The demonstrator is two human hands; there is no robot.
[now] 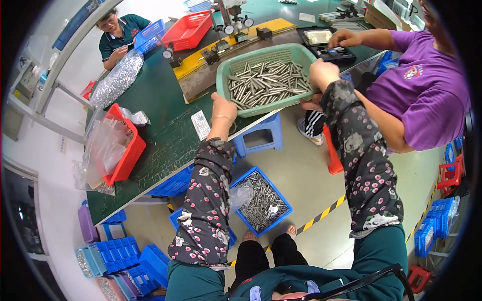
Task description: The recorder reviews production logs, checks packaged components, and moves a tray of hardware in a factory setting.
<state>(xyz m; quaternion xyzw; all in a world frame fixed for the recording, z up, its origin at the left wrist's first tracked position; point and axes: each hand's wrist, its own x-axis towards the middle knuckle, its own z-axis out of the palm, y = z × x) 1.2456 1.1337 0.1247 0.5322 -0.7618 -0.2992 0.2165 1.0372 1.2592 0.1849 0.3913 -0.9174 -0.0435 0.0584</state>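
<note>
A light green plastic basket (261,53) full of slim metal pins (266,83) is between my hands at the front edge of the green table. My left hand (222,111) is closed at the basket's near left side, its fingertips partly hidden. Over the right rim, my right hand (323,74) is closed with curled fingers. A hand (312,103) of the person in purple is at the basket's near right corner, below my right wrist. A printed paper slip (200,125) lies on the table, left of my left hand.
Dial gauges on stands (229,29) stand behind the basket on a yellow-edged plate. A red basket (129,153) with plastic bags sits at the table's left. On the floor are a blue stool (258,136) and a blue crate (284,200) of metal pins. Another person (123,35) sits at far left.
</note>
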